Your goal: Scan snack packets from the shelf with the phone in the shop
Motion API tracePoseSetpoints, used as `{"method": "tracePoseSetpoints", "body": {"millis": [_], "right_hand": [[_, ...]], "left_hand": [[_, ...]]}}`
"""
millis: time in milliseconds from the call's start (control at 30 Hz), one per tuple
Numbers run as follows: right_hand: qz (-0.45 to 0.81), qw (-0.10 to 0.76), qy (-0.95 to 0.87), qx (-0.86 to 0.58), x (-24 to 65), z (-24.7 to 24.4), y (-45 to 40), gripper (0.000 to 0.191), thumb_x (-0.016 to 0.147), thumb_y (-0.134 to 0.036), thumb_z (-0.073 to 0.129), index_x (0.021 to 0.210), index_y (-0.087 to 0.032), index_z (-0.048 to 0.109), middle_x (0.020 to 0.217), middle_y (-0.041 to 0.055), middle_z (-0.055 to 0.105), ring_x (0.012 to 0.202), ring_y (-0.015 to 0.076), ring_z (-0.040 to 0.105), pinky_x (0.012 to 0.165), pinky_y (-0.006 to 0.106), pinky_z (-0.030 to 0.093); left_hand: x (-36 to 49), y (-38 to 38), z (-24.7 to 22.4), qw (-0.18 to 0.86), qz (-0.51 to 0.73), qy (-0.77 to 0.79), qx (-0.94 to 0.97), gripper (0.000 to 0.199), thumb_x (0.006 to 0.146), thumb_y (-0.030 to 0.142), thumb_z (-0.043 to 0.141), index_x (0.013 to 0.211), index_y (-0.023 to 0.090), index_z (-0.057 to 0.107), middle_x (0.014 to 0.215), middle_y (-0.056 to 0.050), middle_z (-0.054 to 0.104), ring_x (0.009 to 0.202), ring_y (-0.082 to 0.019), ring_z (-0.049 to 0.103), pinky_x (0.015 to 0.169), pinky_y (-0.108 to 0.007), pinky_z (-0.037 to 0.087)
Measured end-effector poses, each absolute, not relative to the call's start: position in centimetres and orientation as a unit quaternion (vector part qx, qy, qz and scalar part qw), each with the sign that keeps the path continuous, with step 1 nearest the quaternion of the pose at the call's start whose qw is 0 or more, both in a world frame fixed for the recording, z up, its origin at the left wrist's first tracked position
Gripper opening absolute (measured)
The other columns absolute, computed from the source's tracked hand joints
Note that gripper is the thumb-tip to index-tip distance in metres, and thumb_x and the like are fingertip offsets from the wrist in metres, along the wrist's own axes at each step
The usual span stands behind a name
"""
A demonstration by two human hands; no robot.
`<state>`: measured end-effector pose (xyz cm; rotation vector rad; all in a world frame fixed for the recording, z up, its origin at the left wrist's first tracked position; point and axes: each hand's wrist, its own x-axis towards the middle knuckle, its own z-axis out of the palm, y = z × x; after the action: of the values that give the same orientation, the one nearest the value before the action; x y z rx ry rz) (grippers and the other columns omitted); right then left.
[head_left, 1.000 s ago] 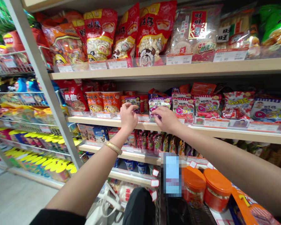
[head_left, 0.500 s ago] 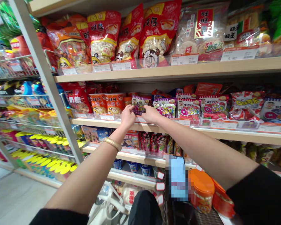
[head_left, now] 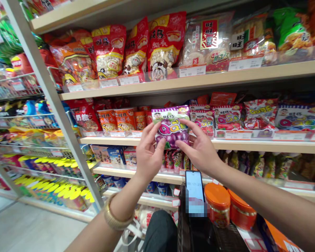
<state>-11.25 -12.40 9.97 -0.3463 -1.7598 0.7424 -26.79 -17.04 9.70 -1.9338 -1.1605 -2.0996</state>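
A purple-and-white bag of gummy candy (head_left: 170, 127), printed with grapes and "QQ" lettering, is held up in front of the middle shelf. My left hand (head_left: 151, 148) pinches its left side, thumb at the front lower edge. At the right side, my right hand (head_left: 199, 143) grips it with thumb and fingers. The bag stands upright, its front facing me. Behind it, more gummy candy bags (head_left: 228, 117) line the shelf, and orange snack packs (head_left: 124, 119) stand to the left.
Below my right forearm, a dark basket (head_left: 182, 210) holds a phone (head_left: 195, 189) and orange-lidded jars (head_left: 217, 203). Large red snack bags (head_left: 109, 50) fill the upper shelf (head_left: 136, 87). A metal post (head_left: 52, 101) stands at left. A white bag (head_left: 128, 236) hangs low by my knee (head_left: 161, 231).
Both hands have drawn the purple gummy candy bag off the shelf and toward me. My view has shifted slightly, bringing more of the shelves' right side into sight.
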Motion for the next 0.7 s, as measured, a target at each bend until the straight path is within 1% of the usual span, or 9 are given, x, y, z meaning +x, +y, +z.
{"method": "tracePoseSetpoints", "body": {"millis": [67,100,167,267,400,467,533,633,700], "right_hand": [[0.364,0.572,-0.716,-0.167,-8.0,7.9,-13.4,0.057,0.084,-0.026,0.065,0.138,-0.033,0.049,0.136,0.0046,0.061,0.111,0.0253,0.067,0.096,0.045,0.059],[0.378,0.574,-0.702,-0.184,-6.5,6.8,-13.7,0.057,0.084,-0.027,0.066,0.138,-0.033,0.050,0.133,0.0052,0.063,0.110,0.0258,0.067,0.096,0.045,0.059],[0.389,0.585,-0.677,-0.221,-3.7,4.5,-13.8,0.060,0.083,-0.031,0.068,0.140,-0.032,0.050,0.132,0.0063,0.064,0.110,0.0273,0.068,0.096,0.046,0.059],[0.396,0.592,-0.652,-0.261,-0.2,1.8,-13.2,0.063,0.083,-0.035,0.068,0.143,-0.031,0.047,0.135,0.0075,0.062,0.116,0.0282,0.066,0.096,0.044,0.059],[0.414,0.580,-0.638,-0.291,2.9,-0.4,-11.5,0.068,0.083,-0.035,0.067,0.146,-0.029,0.042,0.148,0.0091,0.051,0.124,0.0281,0.061,0.102,0.043,0.054],[0.415,0.587,-0.625,-0.305,3.7,-1.4,-10.7,0.071,0.083,-0.036,0.066,0.147,-0.028,0.039,0.150,0.0100,0.048,0.129,0.0283,0.057,0.105,0.044,0.051],[0.400,0.598,-0.614,-0.323,4.1,-2.5,-10.1,0.070,0.083,-0.036,0.065,0.147,-0.027,0.039,0.151,0.0103,0.047,0.135,0.0278,0.051,0.110,0.046,0.045],[0.374,0.598,-0.616,-0.351,4.3,-4.3,-9.8,0.068,0.084,-0.035,0.062,0.147,-0.026,0.039,0.153,0.0096,0.044,0.140,0.0262,0.045,0.116,0.047,0.036],[0.375,0.581,-0.626,-0.360,4.3,-5.3,-9.8,0.070,0.084,-0.033,0.061,0.149,-0.027,0.036,0.155,0.0089,0.042,0.140,0.0251,0.045,0.117,0.047,0.035]], "left_hand": [[-24.0,-17.4,7.9,-0.084,-0.677,-0.347,-0.644,0.049,0.088,0.026,0.060,0.137,0.027,0.056,0.144,-0.006,0.052,0.136,-0.024,0.048,0.114,-0.037,0.042],[-22.7,-17.4,7.0,-0.138,-0.673,-0.337,-0.644,0.050,0.087,0.026,0.061,0.137,0.027,0.055,0.146,-0.006,0.051,0.137,-0.024,0.047,0.116,-0.037,0.041],[-20.2,-17.1,5.3,-0.228,-0.654,-0.334,-0.640,0.053,0.086,0.027,0.063,0.138,0.027,0.055,0.150,-0.005,0.049,0.140,-0.026,0.045,0.117,-0.038,0.039],[-16.7,-16.1,3.3,-0.341,-0.623,-0.329,-0.623,0.059,0.083,0.028,0.065,0.141,0.026,0.052,0.153,-0.006,0.046,0.139,-0.029,0.046,0.115,-0.039,0.042],[-12.8,-14.1,1.5,-0.407,-0.617,-0.336,-0.584,0.069,0.077,0.024,0.071,0.143,0.024,0.050,0.152,-0.008,0.048,0.137,-0.029,0.049,0.114,-0.040,0.042],[-11.4,-13.2,0.7,-0.435,-0.616,-0.341,-0.561,0.074,0.074,0.021,0.073,0.144,0.024,0.049,0.149,-0.009,0.051,0.132,-0.028,0.054,0.113,-0.040,0.043],[-10.4,-12.4,-0.2,-0.447,-0.614,-0.355,-0.545,0.074,0.073,0.020,0.073,0.143,0.023,0.049,0.147,-0.009,0.053,0.128,-0.028,0.058,0.112,-0.042,0.044],[-9.8,-11.7,-1.9,-0.432,-0.616,-0.377,-0.540,0.070,0.073,0.018,0.073,0.140,0.022,0.053,0.147,-0.009,0.054,0.131,-0.028,0.055,0.114,-0.043,0.042],[-9.8,-11.6,-2.9,-0.432,-0.615,-0.380,-0.540,0.070,0.073,0.018,0.073,0.140,0.022,0.053,0.148,-0.010,0.053,0.134,-0.028,0.052,0.115,-0.043,0.040]]}}
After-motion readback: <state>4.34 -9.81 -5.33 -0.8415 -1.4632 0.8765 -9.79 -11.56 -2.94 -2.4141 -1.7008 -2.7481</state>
